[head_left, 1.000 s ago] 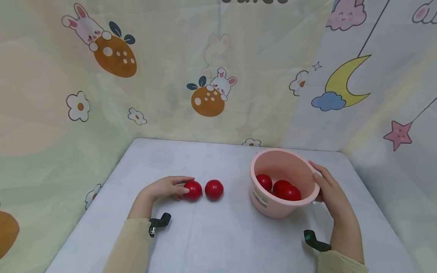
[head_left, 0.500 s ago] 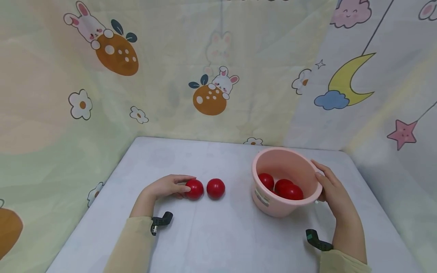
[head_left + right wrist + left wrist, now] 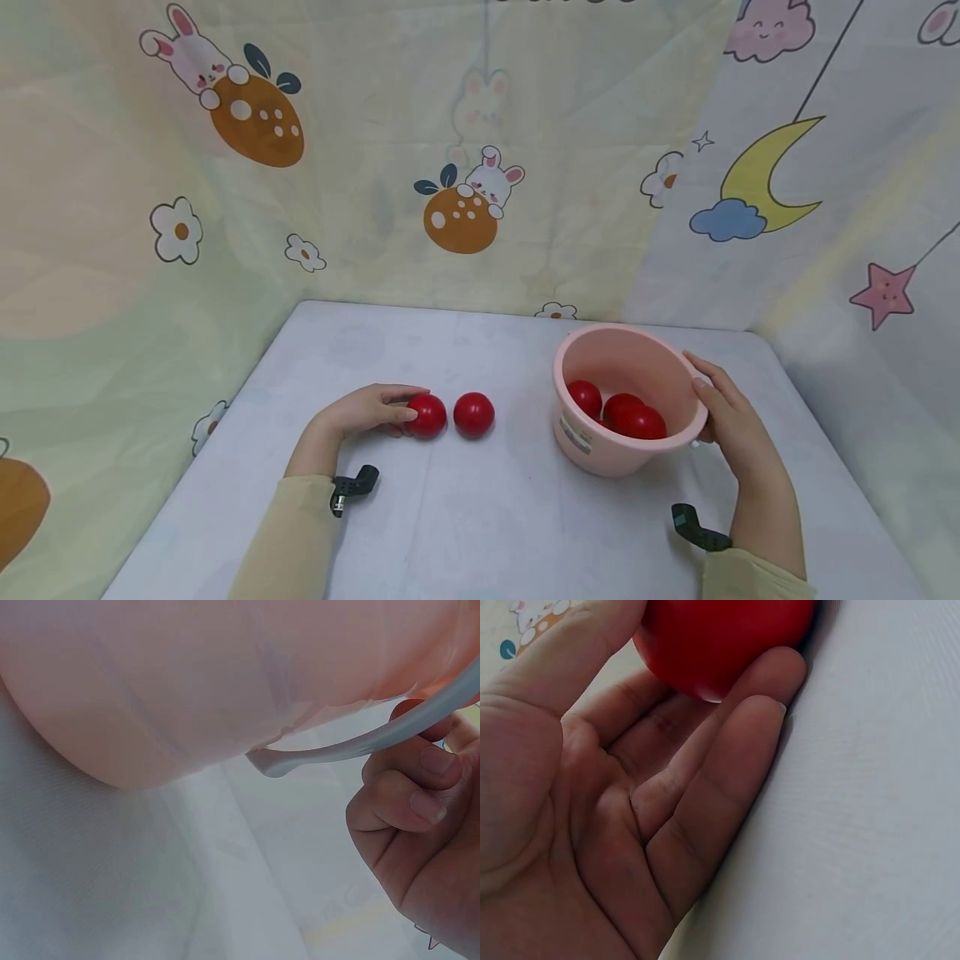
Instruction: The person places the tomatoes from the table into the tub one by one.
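On the white table, my left hand (image 3: 371, 409) grips a red ball (image 3: 427, 416), thumb on its near side and fingers reaching round behind it. The left wrist view shows the ball (image 3: 724, 641) at the top, the lower fingers curled beneath it close to the tabletop. Just right of it lies a second red ball (image 3: 474, 415). A pink bucket (image 3: 611, 454) leans toward me at the right, with several red balls (image 3: 637, 422) inside. My right hand (image 3: 727, 417) holds the bucket's right rim. In the right wrist view, its fingers curl beside the bucket's grey handle (image 3: 360, 742).
The white table (image 3: 480, 533) ends at a printed cloth backdrop (image 3: 360, 167) at the back and sides. Black wrist cameras (image 3: 697, 529) are strapped on both forearms, standing low over the tabletop.
The head view has shifted slightly. Both hands, the balls and the bucket keep their places on the table.
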The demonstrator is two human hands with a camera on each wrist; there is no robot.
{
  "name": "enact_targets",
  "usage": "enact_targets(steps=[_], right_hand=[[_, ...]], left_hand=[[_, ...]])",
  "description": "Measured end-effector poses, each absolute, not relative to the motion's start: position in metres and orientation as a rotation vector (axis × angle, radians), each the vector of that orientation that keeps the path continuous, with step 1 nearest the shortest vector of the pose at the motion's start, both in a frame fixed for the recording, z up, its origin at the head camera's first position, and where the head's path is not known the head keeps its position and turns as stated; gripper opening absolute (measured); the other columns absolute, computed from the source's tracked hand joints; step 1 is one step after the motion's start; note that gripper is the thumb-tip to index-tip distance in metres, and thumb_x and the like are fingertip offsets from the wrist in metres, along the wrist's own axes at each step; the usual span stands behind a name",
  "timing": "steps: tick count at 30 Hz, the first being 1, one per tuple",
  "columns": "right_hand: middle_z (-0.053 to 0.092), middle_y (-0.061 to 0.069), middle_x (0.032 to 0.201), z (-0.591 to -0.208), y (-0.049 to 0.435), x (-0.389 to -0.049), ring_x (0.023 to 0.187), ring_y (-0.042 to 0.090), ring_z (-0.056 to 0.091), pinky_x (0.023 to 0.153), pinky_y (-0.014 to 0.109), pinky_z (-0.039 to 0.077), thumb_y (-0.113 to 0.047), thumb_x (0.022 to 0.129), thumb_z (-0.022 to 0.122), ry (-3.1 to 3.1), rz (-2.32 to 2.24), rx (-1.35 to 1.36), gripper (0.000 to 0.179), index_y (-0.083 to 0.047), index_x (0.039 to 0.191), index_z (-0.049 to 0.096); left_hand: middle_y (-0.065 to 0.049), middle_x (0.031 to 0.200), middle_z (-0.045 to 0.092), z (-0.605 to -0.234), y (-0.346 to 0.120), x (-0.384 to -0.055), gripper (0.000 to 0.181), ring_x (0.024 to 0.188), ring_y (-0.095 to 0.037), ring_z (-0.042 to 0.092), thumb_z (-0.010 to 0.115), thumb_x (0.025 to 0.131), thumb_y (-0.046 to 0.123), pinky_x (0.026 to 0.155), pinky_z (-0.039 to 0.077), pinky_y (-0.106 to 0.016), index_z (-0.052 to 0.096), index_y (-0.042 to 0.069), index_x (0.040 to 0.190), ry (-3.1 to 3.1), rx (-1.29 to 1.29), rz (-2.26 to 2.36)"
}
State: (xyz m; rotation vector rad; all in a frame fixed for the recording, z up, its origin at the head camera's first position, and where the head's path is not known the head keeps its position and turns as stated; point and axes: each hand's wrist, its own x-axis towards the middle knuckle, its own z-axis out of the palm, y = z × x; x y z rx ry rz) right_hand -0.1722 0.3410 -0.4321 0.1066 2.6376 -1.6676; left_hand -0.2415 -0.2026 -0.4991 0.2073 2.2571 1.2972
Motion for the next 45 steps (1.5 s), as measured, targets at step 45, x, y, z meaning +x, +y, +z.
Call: enact_targets(steps=[45], right_hand=[[0.049, -0.002, 0.142, -0.435, 0.343, -0.174, 0.089, 0.019, 0.068, 0.074, 0.029, 0.060, -0.061, 0.098, 0.041, 2.617, -1.690, 0.106, 0.061, -0.043, 0.154, 0.024]], left_hand=[[0.000, 0.122, 0.067, -0.334, -0.085, -0.314, 0.052, 0.103, -0.025, 0.070, 0.075, 0.085, 0.042, 0.092, 0.057, -0.042, 0.059, 0.035, 0.134, 2.193, 0.681, 1.114]])
